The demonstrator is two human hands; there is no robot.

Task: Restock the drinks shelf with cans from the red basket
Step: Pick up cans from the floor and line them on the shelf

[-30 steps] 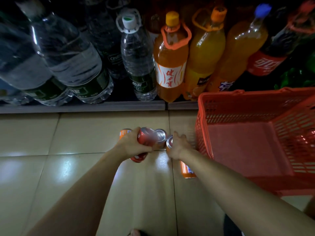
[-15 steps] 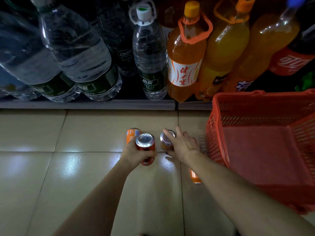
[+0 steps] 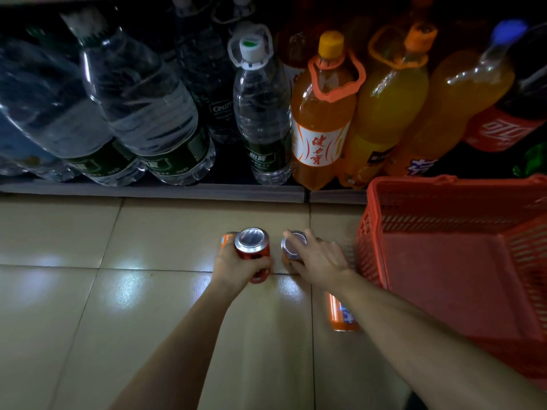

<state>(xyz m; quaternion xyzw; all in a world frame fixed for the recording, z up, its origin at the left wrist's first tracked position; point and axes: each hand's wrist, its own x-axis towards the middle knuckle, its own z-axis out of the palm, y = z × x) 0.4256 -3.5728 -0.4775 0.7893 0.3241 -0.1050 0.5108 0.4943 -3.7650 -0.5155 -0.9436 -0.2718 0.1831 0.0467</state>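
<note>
On the tiled floor my left hand (image 3: 236,267) grips a red can (image 3: 252,247) held upright, silver top toward me. An orange can (image 3: 227,239) stands just behind it to the left. My right hand (image 3: 316,258) wraps over the top of a second upright can (image 3: 291,247), fingers curled around its rim. Another orange can (image 3: 340,313) lies on its side under my right forearm. The red basket (image 3: 444,232) stands at the right, its visible inside holding nothing.
The bottom shelf (image 3: 154,192) runs along the floor's far edge. Large water bottles (image 3: 148,113) fill its left part, orange soda bottles (image 3: 322,113) and a red-labelled cola bottle (image 3: 503,128) the right. A gap lies between the water bottles.
My left hand has turned the red can from tilted to upright. My right hand has shifted onto the top of the can beside it. The view moved closer to the shelf.
</note>
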